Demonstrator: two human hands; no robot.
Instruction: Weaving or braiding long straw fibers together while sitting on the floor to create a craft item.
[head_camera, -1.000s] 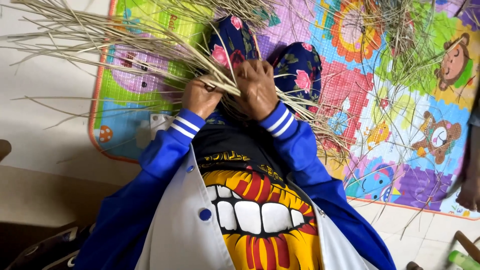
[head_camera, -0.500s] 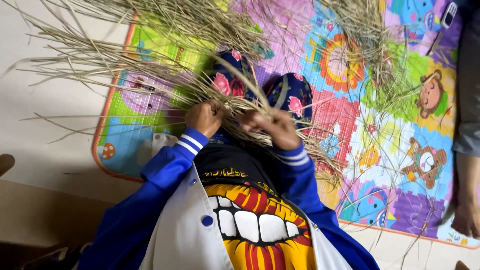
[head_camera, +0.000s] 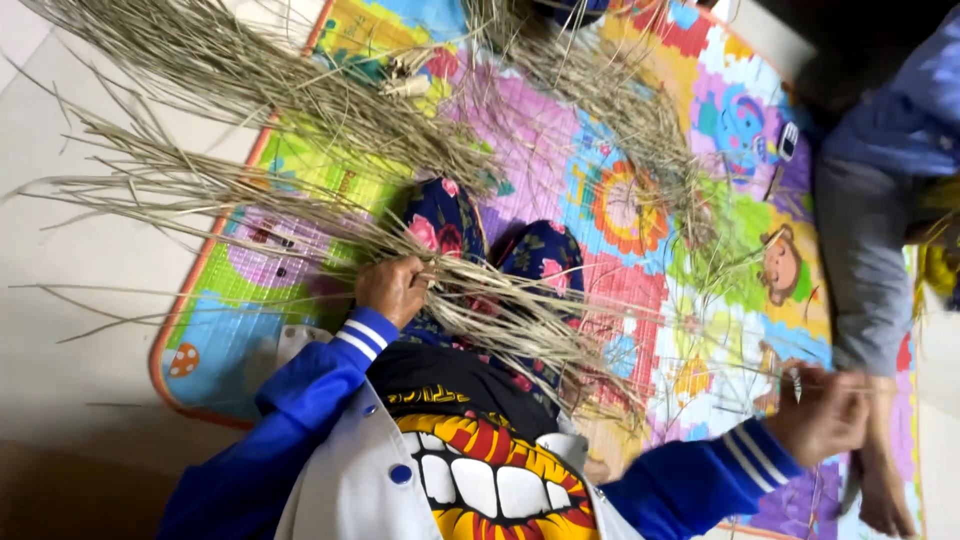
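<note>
Colourful mat (head_camera: 300, 180) underlies the straw (head_camera: 300, 215). Left hand (head_camera: 393, 289) grips the bundle over the knees; right hand (head_camera: 825, 415), well apart, pinches one strand (head_camera: 700, 372).

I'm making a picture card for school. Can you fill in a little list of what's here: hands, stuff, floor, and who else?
left hand: left hand grips the bundle of dry straw over the lap
right hand: right hand stretched out to the side, pinching a thin strand
floor: colourful play mat with cartoon animals
feet: flowered slippers
who else: another person's leg at the mat's edge
</note>
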